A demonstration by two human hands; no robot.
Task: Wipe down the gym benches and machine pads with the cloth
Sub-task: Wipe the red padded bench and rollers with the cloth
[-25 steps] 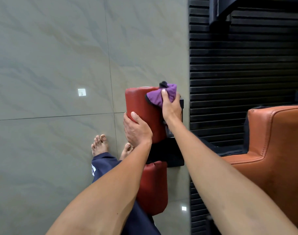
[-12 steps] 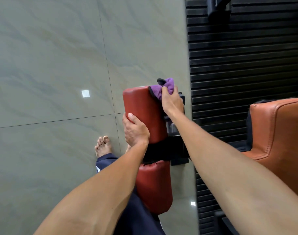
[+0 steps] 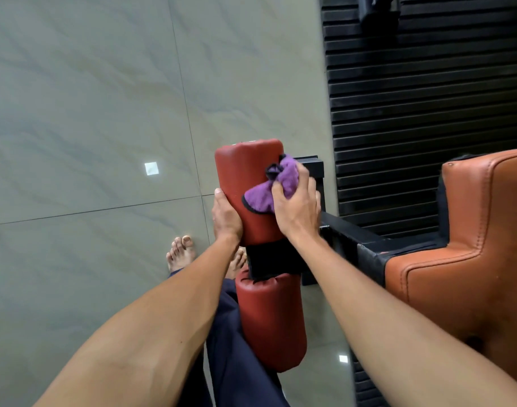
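Two red roller pads are mounted one above the other on a black bracket (image 3: 269, 259), at the end of a black frame arm (image 3: 351, 242) that runs out from the left edge of the orange padded bench (image 3: 471, 230). The upper roller pad (image 3: 242, 177) is gripped on its left side by the left hand (image 3: 226, 218). The thumb is laid against the pad's near face, and the other fingers are wrapped out of sight behind it. A purple cloth (image 3: 280, 183), edged in black, is bunched and pressed against the right side of the same pad by the right hand (image 3: 298, 210), whose fingers (image 3: 307, 183) and thumb are curled round it. The lower roller pad (image 3: 272, 321) is seen below the bracket, between the two forearms. Grey floor tiles (image 3: 75, 113) are spread to the left, and a black ribbed mat (image 3: 427, 98) lies beyond the bench. Bare feet (image 3: 181, 254) and dark blue trousers (image 3: 236, 362) are seen beneath the left forearm.
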